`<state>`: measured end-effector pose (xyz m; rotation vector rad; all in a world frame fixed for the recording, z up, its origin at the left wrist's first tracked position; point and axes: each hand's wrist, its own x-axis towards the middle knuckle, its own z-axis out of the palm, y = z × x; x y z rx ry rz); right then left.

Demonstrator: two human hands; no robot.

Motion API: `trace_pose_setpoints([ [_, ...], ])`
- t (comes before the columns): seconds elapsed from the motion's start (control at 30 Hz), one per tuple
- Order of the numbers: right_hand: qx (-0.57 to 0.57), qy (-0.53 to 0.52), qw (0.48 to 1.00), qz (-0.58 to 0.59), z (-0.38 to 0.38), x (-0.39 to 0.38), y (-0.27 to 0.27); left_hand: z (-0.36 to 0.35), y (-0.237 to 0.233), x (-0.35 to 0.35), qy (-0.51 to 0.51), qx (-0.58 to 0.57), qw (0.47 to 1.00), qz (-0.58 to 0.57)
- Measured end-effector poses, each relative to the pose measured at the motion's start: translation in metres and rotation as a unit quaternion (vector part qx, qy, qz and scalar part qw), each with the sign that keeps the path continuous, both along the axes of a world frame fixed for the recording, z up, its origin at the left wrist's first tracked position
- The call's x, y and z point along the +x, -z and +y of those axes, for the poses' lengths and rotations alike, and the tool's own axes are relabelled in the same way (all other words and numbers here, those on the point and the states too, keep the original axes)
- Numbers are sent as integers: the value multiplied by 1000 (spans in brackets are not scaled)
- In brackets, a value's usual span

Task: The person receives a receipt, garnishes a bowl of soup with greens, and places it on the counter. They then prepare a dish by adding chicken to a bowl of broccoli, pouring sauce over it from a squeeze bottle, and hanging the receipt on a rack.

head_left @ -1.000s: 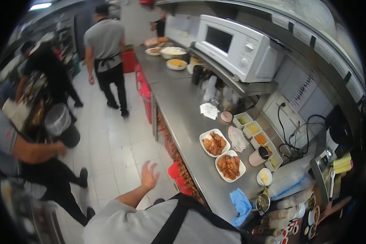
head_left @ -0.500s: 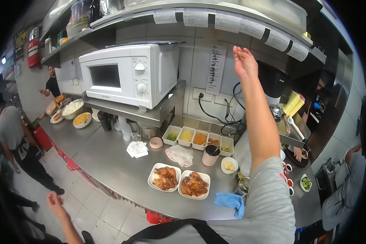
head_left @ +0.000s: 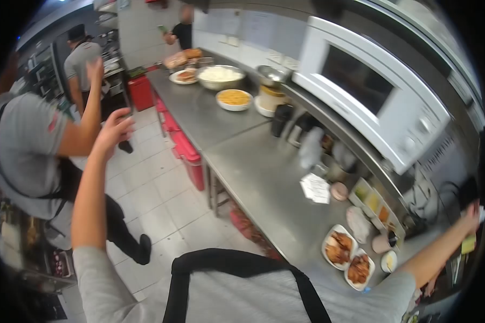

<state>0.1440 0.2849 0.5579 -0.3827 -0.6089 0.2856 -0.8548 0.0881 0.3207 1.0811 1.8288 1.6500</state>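
Observation:
My left hand is raised over the aisle with its fingers loosely bent and apart, holding nothing. It is in front of a co-worker in a grey shirt, whose own arm is raised too. At the far right edge, my right hand is stretched out past the microwave, small and blurred. Something white is beside its fingers, and I cannot make out whether it is held. Below the right arm are two white trays of browned chicken pieces on the steel counter.
Food tubs, paper slips and a pink cloth lie along the counter. Farther off stand a bowl of white food and a yellow-filled bowl. Red bins are underneath. Other people stand in the aisle and beyond the counter.
The view has swung left, bringing the aisle and a nearby co-worker into sight. My left hand has come up. My right hand, formerly raised near the paper strips, is now at the far right.

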Motion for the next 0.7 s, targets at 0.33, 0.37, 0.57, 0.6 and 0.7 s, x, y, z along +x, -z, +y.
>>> trace_pose_setpoints([
  [0.33,-83,595,760,-246,-126,-237,74,271,-31,-232,-87,15,993,73],
  [0.37,-60,666,687,-283,-130,-266,80,299,-39,-247,-82,31,994,67],
  [0.57,55,867,422,-258,-46,-506,105,470,-34,-380,-158,106,982,17],
  [0.6,90,839,466,-266,-16,-555,105,482,-34,-394,-170,107,979,22],
  [0.7,343,333,863,-164,62,-667,87,524,-31,-454,-218,65,972,62],
])
